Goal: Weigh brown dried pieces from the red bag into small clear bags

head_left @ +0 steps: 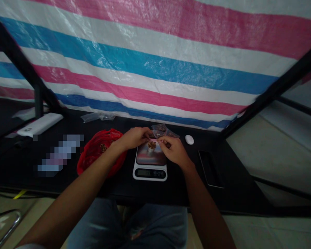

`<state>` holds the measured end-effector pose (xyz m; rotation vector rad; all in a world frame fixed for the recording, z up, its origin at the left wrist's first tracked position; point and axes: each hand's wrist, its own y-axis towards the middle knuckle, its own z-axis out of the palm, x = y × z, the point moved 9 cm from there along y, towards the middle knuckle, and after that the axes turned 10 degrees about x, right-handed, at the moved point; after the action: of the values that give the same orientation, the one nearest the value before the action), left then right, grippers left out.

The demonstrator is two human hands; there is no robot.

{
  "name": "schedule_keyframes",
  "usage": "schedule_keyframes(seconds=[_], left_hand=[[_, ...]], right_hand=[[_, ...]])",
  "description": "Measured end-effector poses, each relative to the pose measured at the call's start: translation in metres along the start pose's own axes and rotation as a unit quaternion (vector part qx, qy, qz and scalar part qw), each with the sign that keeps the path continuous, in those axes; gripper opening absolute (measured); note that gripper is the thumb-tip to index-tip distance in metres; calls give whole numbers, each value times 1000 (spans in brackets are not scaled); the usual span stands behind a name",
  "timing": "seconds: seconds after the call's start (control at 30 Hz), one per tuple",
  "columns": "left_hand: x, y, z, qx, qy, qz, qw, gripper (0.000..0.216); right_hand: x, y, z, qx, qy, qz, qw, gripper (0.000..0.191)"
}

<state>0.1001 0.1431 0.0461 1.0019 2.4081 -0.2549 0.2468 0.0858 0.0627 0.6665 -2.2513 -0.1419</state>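
Observation:
My left hand and my right hand meet above the far end of a small kitchen scale on the dark table. Both pinch the edge of a small clear plastic bag with brown bits inside. A tiny white cup with brown contents stands on the shiny weighing plate, just under my fingers. A red plastic bag with brown pieces lies open to the left of the scale, under my left forearm.
A white oval object lies right of the scale. A dark phone lies further right. At the back left sit a white flat device and clear bags. A striped tarp hangs behind the table.

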Motion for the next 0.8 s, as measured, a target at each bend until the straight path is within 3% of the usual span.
schedule_keyframes(seconds=[0.2, 0.43, 0.57, 0.73, 0.8], left_hand=[[-8, -4, -10, -23, -19, 21, 999, 30], [-4, 3, 4, 22, 6, 22, 1000, 31], [-3, 2, 1, 8, 2, 14, 1000, 27], [-24, -11, -21, -46, -118, 55, 990, 27], [-39, -16, -24, -39, -143, 80, 986, 29]], right_hand=[[3, 0, 1, 6, -3, 2, 1000, 20], [2, 0, 2, 7, 0, -2, 1000, 20], [2, 0, 1, 5, -16, 1, 1000, 20], [2, 0, 1, 9, -16, 3, 1000, 19], [2, 0, 2, 10, -13, 4, 1000, 19]])
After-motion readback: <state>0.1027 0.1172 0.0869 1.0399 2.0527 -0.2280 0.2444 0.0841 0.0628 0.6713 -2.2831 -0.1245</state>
